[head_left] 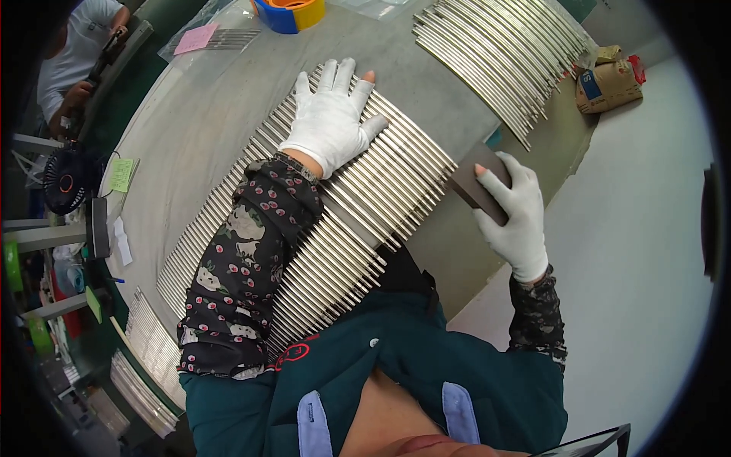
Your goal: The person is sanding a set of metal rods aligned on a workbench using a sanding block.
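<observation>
Many thin shiny metal rods [396, 171] lie side by side across the grey table, their near ends jutting past its edge. My left hand [329, 118], in a white glove with a bare fingertip, is spread flat on top of the rods. My right hand [516, 209], gloved the same way, grips a dark grey-brown rectangular block [466, 181]. The block is at the rods' right-hand ends, close to or against them; I cannot tell whether it touches.
Another row of metal rods [495, 53] lies at the far right, beside a brown paper bag [609, 85]. Tape rolls [293, 14] and a pink slip [196, 38] are at the far side. A black fan [65, 179] stands left, and a person [80, 57] works beyond.
</observation>
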Demonstrator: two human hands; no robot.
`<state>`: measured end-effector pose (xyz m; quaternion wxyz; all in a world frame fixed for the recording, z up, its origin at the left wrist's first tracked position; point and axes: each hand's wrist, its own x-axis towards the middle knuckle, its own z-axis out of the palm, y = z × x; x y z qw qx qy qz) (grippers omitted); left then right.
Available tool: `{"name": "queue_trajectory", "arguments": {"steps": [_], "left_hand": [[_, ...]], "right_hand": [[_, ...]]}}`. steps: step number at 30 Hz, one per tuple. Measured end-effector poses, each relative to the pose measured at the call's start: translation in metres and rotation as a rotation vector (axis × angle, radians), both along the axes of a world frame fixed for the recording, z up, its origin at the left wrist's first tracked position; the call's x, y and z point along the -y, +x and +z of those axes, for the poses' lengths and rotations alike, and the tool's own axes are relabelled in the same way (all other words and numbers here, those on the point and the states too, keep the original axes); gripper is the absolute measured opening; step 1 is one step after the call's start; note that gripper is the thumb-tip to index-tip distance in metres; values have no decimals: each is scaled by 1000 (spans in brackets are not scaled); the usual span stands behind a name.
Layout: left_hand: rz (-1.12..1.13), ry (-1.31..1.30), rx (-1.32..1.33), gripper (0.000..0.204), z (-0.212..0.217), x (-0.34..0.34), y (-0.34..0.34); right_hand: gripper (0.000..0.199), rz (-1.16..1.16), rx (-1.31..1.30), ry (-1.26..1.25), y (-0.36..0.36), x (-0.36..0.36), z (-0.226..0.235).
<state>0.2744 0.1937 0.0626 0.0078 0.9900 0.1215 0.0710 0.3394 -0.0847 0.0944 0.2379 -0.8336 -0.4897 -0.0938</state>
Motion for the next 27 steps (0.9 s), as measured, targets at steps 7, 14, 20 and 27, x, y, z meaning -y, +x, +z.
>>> {"name": "queue_trajectory", "arguments": {"steps": [7, 14, 20, 27], "left_hand": [[-27, 14, 11, 65, 0, -1, -2], [-25, 17, -2, 66, 3, -1, -1], [-233, -152, 274, 47, 14, 3, -3], [-690, -409, 133, 18, 21, 15, -6]], "right_hand": [[55, -123, -61, 48, -31, 19, 0], [55, -112, -40, 18, -36, 13, -4], [54, -141, -51, 31, -39, 18, -8], [54, -171, -64, 56, -40, 27, -12]]}}
